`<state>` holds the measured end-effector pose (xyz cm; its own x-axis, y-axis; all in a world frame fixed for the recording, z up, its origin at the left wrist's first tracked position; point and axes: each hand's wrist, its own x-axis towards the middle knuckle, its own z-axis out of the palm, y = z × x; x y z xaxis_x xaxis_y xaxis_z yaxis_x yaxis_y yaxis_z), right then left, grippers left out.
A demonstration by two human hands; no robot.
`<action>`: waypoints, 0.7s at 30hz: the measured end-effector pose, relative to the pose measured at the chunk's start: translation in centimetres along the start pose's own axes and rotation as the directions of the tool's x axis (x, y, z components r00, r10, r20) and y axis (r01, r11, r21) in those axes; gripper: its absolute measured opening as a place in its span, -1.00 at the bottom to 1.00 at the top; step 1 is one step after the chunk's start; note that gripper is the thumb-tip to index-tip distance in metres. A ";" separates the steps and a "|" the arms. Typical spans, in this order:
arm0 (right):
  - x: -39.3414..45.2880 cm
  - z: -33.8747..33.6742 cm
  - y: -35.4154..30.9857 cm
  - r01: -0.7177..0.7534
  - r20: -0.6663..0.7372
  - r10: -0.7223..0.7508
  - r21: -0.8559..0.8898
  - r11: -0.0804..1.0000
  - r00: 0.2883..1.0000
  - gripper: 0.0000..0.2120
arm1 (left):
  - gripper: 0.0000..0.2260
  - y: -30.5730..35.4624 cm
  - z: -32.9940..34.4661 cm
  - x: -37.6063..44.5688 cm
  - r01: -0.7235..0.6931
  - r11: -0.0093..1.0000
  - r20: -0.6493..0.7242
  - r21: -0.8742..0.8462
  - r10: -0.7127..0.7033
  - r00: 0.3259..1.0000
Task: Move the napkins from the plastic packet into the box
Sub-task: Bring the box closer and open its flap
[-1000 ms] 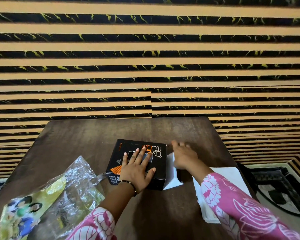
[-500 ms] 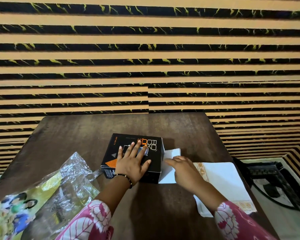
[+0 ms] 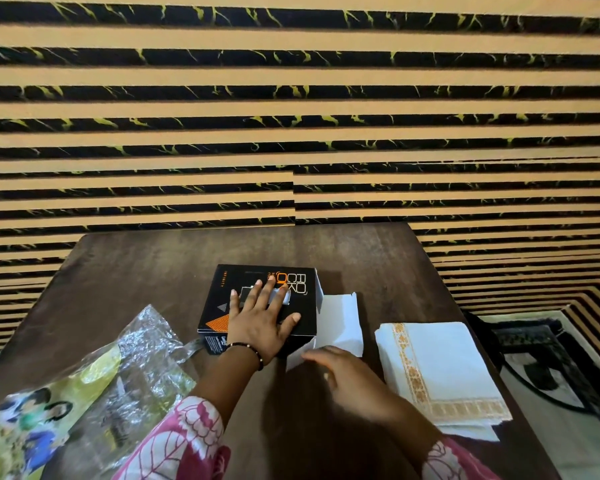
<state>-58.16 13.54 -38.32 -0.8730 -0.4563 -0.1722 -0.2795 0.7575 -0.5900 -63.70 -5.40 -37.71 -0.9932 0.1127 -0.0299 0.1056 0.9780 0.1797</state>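
Observation:
A black box [image 3: 222,299] with orange print lies on the brown table [image 3: 153,265]. Its white end flaps [image 3: 340,317] hang open on the right side. My left hand [image 3: 260,320] presses flat on the box's top, fingers spread. My right hand [image 3: 347,372] hovers low over the table just in front of the open flaps, fingers loosely extended, holding nothing. A stack of white napkins [image 3: 440,362] with a gold patterned border lies on the table to the right of the box. The crumpled clear plastic packet [image 3: 94,393] with a yellow printed panel lies at the left.
The table ends just right of the napkins, where a patterned rug [image 3: 548,358] covers the floor. A striped black and tan wall [image 3: 291,116] rises behind the table's far edge.
My right hand has pulled back from the box's right end toward me, and the white flaps now lie open and uncovered. My left hand stays flat on the box.

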 end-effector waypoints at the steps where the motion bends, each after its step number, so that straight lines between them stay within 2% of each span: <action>1: 0.2 0.3 -0.1 -0.004 -0.003 0.004 0.020 1.000 1.000 -0.47 | -0.07 0.0 -0.1 0.0 -0.011 1.000 0.014 -0.001 0.011 1.000; 4: 0.7 0.7 -0.4 -0.076 -0.022 0.081 0.164 0.983 0.996 -0.51 | 0.04 -0.4 -0.5 0.1 -0.067 0.997 0.097 0.047 0.063 0.993; 6: 0.9 0.5 -0.4 -0.133 0.015 0.134 0.287 0.949 0.991 -0.56 | 0.08 -0.7 -0.6 0.2 -0.096 0.990 0.157 0.099 0.080 0.984; 8: 1.3 0.1 -0.2 -0.194 0.047 0.189 0.353 0.915 0.981 -0.61 | 0.08 -0.6 -0.4 0.1 -0.095 0.987 0.158 0.129 0.074 0.985; 11: 2.8 -0.9 0.5 -0.272 -0.124 0.344 0.392 0.879 0.931 -0.67 | 0.05 -0.4 0.0 -0.1 -0.075 0.989 0.117 0.130 0.060 0.991; 13: 4.1 -1.7 0.6 -0.260 -0.187 0.402 0.513 0.818 0.897 -0.73 | 0.05 -0.3 0.0 0.0 -0.073 0.989 0.113 0.127 0.059 0.992; 15: 5.4 -2.6 -0.1 -0.255 -0.137 0.409 0.596 0.761 0.902 -0.78 | 0.04 -0.4 0.0 0.0 -0.073 0.989 0.117 0.128 0.058 0.991; 18: 7.6 -3.7 -0.8 -0.316 -0.027 0.460 0.692 0.649 0.887 -0.72 | 0.04 -0.3 -0.2 -0.2 -0.080 0.989 0.128 0.126 0.063 0.990; 21: 9.8 -5.2 -0.6 -0.370 -0.013 0.520 0.688 0.625 0.854 -0.65 | 0.03 -0.4 -0.4 -0.4 -0.085 0.989 0.128 0.122 0.069 0.989</action>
<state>-68.59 11.08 -35.59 -0.8962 0.0100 -0.4435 0.4229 0.3210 -0.8474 -63.33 -5.86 -37.39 -0.9689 0.2018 -0.1431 0.1950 0.9790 0.0602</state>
